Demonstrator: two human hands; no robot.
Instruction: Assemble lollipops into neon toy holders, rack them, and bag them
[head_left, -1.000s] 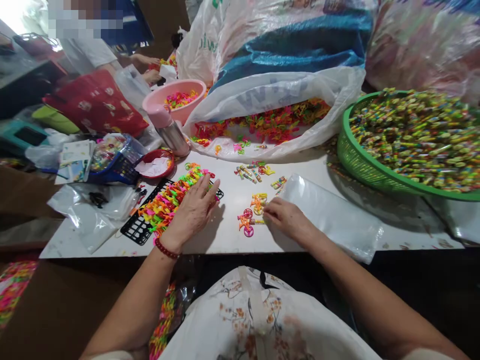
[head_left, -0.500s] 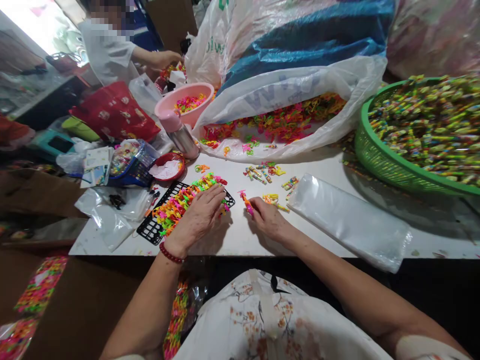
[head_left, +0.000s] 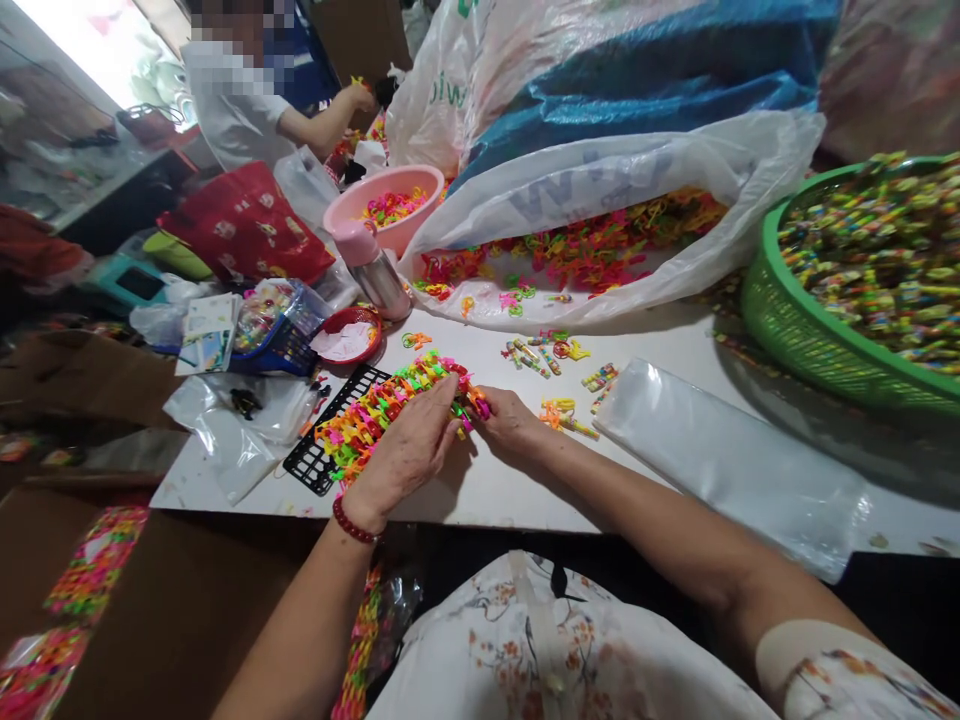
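White table (head_left: 675,345) crowded with plastic toys (head_left: 390,405), bags, green basket (head_left: 810,340).

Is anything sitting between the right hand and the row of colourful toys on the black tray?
Nothing visible. The right hand already touches the near end of the toy row on the black tray, and the left hand rests on the row beside it. Loose toys lie to the right, out of the way.

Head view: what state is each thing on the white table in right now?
Left hand: flat on the row of bright plastic toys.
Right hand: pinching the row's end.
Black plastic grid tray: flat, loaded.
Pink-capped steel bottle: capped, tilted.
White plastic sack: open, toys spilling.
Green plastic basket: heaped full.
Clear plastic bags: stacked flat.
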